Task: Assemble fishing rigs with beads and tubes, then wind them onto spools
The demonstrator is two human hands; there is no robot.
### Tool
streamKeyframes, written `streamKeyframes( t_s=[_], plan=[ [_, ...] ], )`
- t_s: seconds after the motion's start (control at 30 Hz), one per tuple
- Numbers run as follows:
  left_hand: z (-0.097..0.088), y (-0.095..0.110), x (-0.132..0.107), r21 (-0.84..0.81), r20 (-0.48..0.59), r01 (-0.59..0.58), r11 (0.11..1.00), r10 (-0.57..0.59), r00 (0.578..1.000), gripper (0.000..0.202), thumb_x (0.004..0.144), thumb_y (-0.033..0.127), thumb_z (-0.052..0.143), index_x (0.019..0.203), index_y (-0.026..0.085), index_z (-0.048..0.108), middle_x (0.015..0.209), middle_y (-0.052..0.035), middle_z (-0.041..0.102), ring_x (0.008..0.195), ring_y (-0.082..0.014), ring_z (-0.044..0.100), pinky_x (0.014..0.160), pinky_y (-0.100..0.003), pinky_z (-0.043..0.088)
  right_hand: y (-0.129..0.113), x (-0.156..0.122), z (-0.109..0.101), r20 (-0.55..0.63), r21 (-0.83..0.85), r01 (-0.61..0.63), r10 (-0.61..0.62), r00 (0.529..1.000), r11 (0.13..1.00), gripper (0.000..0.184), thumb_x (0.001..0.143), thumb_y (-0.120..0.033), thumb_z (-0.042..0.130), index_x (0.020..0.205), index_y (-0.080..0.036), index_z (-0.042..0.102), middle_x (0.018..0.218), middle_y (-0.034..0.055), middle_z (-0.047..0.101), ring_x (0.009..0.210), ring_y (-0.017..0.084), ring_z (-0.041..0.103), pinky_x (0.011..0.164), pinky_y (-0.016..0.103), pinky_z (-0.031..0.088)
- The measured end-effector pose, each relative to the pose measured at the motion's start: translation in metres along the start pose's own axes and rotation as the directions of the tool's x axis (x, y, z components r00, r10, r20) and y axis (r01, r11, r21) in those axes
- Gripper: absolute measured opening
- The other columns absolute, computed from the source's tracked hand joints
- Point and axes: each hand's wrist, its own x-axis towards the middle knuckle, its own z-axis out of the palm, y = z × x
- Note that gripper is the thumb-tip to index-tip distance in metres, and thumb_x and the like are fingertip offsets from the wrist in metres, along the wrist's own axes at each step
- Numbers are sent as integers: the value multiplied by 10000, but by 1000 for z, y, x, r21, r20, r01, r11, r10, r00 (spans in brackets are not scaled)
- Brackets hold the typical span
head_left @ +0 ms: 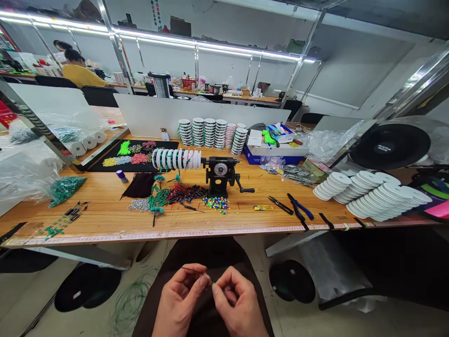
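Note:
Over my lap, in front of the table edge, my left hand (184, 297) and my right hand (236, 299) meet at the fingertips. A thin dark strand (190, 269) shows along my left index finger, pinched there by the thumb. My right thumb and index finger press together right beside it; whatever lies between them is too small to make out. On the table ahead stands a black hand-cranked winder (220, 175) with white spools (177, 159) on its shaft. Before it lie colourful beads (216, 204), red and black small parts (185, 193) and green tubes (159, 199).
Pliers (300, 208), tweezers (280, 205) and a yellow cutter (263, 208) lie right of centre. White discs (382, 196) are stacked at the right, wound spools (209, 133) at the back. A measuring tape (140, 235) runs along the front edge. Another person (82, 75) sits far left.

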Motion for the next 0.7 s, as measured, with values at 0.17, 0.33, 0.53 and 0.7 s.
streamKeyframes(
  t_s=[0.17,0.33,0.53,0.7],
  plan=[
    [1,2,0,-15,3,0,1000,0,1000,331,608,443,878,804,200,770,784,-53,753,752,-193,702,709,-216,581,-8,1,1,-23,-28,-18,17,1000,999,216,787,-325,600,622,-200,537,552,-60,381,510,101,332,487,237,268],
    [5,9,0,-2,7,-5,1000,5,1000,337,589,446,881,791,200,770,768,-51,753,742,-198,703,701,-222,582,-14,2,1,1,-18,-22,22,1000,1000,221,780,-348,580,623,-205,518,559,-60,355,519,107,312,481,241,259],
    [0,3,3,128,37,-45,991,40,999,308,642,488,835,729,201,761,726,-44,744,709,-193,693,677,-216,568,-18,5,-5,81,119,-67,57,995,991,282,800,-399,628,645,-197,508,571,-69,347,529,97,288,492,240,247],
    [-10,-12,10,139,26,-15,990,11,1000,386,608,577,823,713,207,797,932,-102,793,920,-275,718,833,-278,579,-14,16,-1,92,461,-176,151,984,870,473,756,-611,722,684,-184,531,600,-58,422,553,87,319,510,216,264]
  ],
)
